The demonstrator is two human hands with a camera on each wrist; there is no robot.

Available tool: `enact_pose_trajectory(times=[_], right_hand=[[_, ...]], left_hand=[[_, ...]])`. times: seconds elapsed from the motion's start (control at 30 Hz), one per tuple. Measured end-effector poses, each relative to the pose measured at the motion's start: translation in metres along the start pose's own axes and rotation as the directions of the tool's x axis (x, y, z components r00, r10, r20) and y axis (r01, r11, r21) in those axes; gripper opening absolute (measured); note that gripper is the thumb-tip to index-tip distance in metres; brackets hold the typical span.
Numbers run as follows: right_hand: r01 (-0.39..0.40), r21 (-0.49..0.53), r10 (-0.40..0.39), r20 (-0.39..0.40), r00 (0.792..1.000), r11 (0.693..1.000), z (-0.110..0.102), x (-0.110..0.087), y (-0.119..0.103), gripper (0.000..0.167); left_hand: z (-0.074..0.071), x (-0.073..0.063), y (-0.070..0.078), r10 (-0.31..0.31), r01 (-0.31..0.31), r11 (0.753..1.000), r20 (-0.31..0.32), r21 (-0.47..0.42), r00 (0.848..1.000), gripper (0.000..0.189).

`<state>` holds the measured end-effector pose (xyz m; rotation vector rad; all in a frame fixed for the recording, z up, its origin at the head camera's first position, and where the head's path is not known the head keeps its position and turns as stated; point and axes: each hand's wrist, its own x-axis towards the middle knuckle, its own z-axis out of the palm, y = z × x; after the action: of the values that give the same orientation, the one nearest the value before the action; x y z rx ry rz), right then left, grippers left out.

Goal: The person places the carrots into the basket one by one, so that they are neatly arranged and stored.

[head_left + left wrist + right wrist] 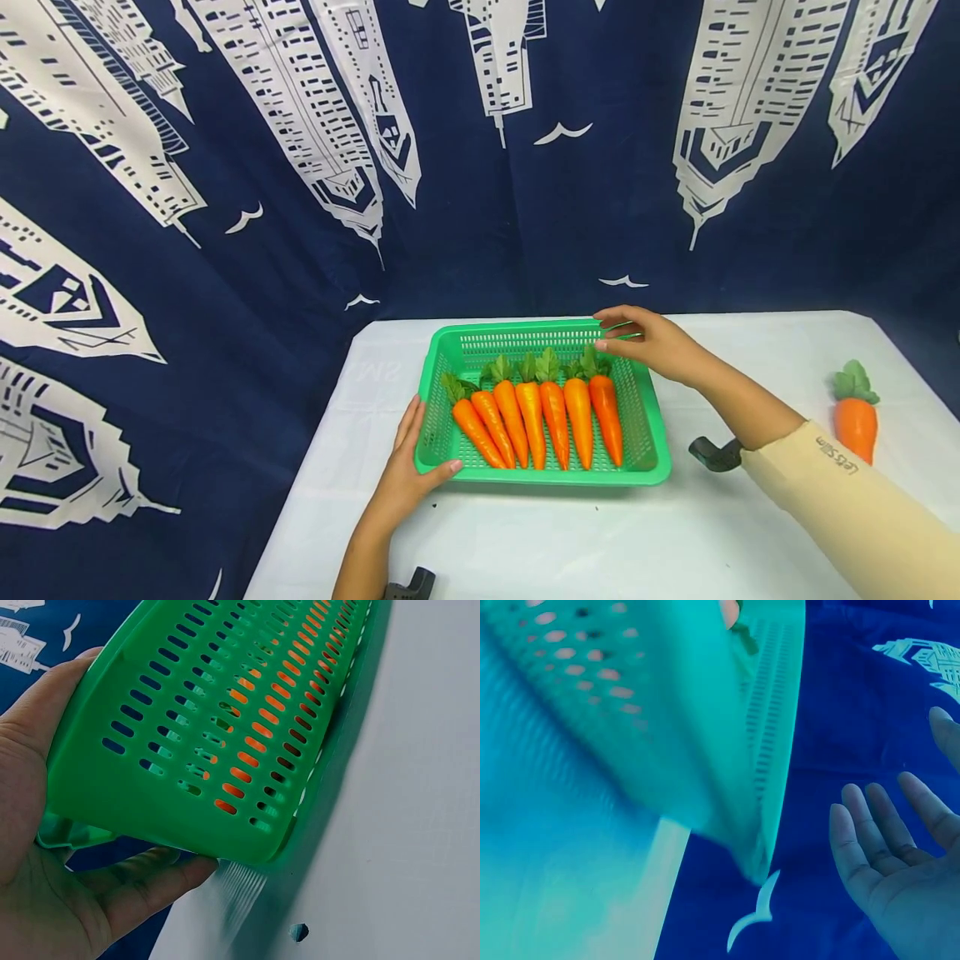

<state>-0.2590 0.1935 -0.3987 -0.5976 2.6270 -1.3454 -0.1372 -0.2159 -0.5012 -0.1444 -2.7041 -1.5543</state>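
Observation:
A green plastic basket (540,478) with slotted sides holds several orange carrots (555,421) laid side by side, their leafy tops toward the back. At the basket's left side, my left hand (408,479) grips the rim near the front corner. The left wrist view shows that hand's (67,900) thumb and fingers around the end of the basket wall. My right hand (652,342) hovers by the back right corner, fingers loosely bent and spread. In the right wrist view the right hand (900,877) holds nothing, and a gap separates it from the basket (705,750).
A single carrot (855,427) with green leaves lies on the right of the white table (540,542), partly behind the right sleeve (832,492). A dark blue cloth (465,242) with white buildings hangs behind. One small dark fragment (299,931) lies on the table near the basket.

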Motion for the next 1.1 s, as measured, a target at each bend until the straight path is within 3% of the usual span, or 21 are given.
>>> enact_pose_trajectory(times=[0.27, 0.67, 0.87, 1.1], right_hand=[[-0.066, -0.062, 0.06, -0.091, 0.994, 0.996, -0.023, -0.033, 0.023, 0.062], [-0.224, -0.157, 0.194, -0.188, 0.963, 0.962, -0.059, -0.087, 0.075, 0.069], [-0.292, -0.189, 0.246, -0.233, 0.941, 0.938, -0.073, -0.111, 0.103, 0.074], [-0.402, -0.22, 0.338, -0.279, 0.899, 0.889, -0.087, -0.139, 0.13, 0.084]], left_hand=[[0.0, 0.0, -0.001, 0.005, -0.005, 1.0, -0.003, 0.006, 1.0, 0.108], [0.0, 0.001, 0.0, 0.009, -0.009, 1.0, 0.0, 0.013, 1.0, 0.109], [-0.001, 0.002, 0.0, 0.019, -0.019, 1.0, 0.002, 0.019, 1.0, 0.109], [0.0, 0.002, -0.001, 0.021, -0.021, 1.0, 0.003, 0.019, 1.0, 0.108]])
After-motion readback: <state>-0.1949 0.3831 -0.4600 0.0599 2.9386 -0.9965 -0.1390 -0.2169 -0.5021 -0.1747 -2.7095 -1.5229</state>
